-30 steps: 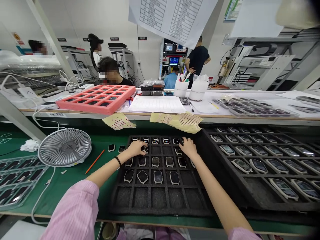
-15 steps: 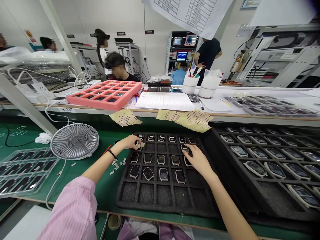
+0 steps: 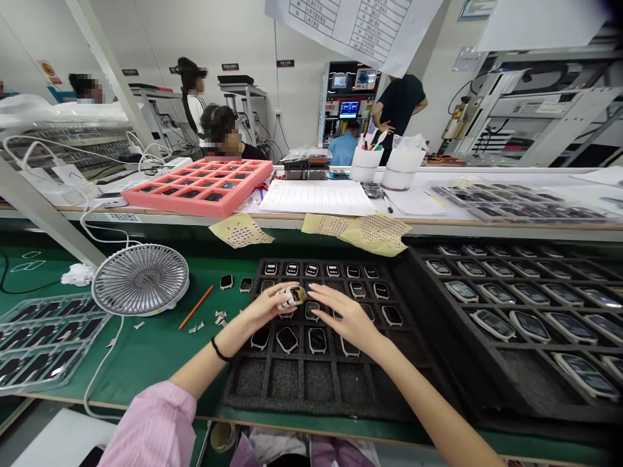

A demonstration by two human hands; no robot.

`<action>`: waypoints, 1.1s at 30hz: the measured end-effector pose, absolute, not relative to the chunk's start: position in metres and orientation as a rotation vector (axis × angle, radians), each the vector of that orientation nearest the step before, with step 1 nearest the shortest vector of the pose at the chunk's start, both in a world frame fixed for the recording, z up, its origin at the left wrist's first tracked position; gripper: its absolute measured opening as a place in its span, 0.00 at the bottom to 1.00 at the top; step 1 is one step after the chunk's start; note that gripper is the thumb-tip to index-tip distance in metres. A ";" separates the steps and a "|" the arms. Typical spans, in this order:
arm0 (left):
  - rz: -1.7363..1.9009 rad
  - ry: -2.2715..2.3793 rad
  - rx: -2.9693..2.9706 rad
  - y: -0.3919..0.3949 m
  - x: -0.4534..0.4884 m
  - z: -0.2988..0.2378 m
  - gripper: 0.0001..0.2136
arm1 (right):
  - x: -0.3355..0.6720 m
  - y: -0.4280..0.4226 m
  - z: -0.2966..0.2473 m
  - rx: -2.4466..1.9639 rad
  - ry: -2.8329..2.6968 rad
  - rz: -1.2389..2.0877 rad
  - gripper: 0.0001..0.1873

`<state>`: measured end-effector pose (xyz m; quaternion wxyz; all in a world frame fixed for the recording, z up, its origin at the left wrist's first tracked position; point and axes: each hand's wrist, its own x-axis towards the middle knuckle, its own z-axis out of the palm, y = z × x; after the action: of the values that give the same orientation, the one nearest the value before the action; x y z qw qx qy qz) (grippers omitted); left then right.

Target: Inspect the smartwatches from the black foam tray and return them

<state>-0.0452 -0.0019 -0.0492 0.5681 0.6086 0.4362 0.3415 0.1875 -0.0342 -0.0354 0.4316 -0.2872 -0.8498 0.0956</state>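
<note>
Over the black foam tray [image 3: 285, 384], my left hand [image 3: 265, 308] pinches a small watch case [image 3: 292, 297] with a pale rim, dark inside and a yellow patch. My right hand [image 3: 353, 321] reaches in from the right, fingers stretched and apart, its fingertips close beside the watch case. Whether they touch it I cannot tell. Smartwatches [image 3: 318, 340] lie face up in many of the tray's compartments. Some are partly hidden under my hands.
Left of the tray lie an orange stick [image 3: 195, 308], small grey scraps [image 3: 220, 318] and two loose watches [image 3: 226, 281]. A fan [image 3: 141, 277] stands farther left, near a clear tray [image 3: 29, 383]. Another foam tray [image 3: 530, 383] holds watches at right. A pink tray [image 3: 195, 206] is on the shelf.
My left hand has moved right and nearer, bringing the watch case over the tray's middle. My right hand has left a watch at the tray's right side and come left towards it.
</note>
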 end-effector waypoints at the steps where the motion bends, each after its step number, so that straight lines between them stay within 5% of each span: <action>1: 0.830 0.947 1.271 -0.011 -0.039 -0.049 0.28 | 0.184 -0.037 -0.035 -0.668 -2.118 0.233 0.21; 13: 0.850 0.700 0.673 -0.041 -0.010 -0.041 0.24 | 0.182 -0.052 -0.031 -0.589 -1.979 0.267 0.20; 20: 0.940 0.751 0.420 -0.047 0.006 -0.041 0.07 | 0.177 -0.056 -0.035 -0.593 -2.084 -0.027 0.28; 27: 0.986 0.760 0.242 -0.050 0.018 -0.033 0.08 | 0.167 -0.063 -0.042 -0.771 -2.105 -0.291 0.38; 33: 1.014 0.719 0.159 -0.059 0.027 -0.021 0.13 | 0.161 -0.061 -0.044 -0.820 -2.056 -0.428 0.35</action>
<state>0.0266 -0.0588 -0.0214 0.8101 0.0743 0.3366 0.4742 0.1606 -0.0611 -0.0444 0.4293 -0.3284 -0.8237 -0.1716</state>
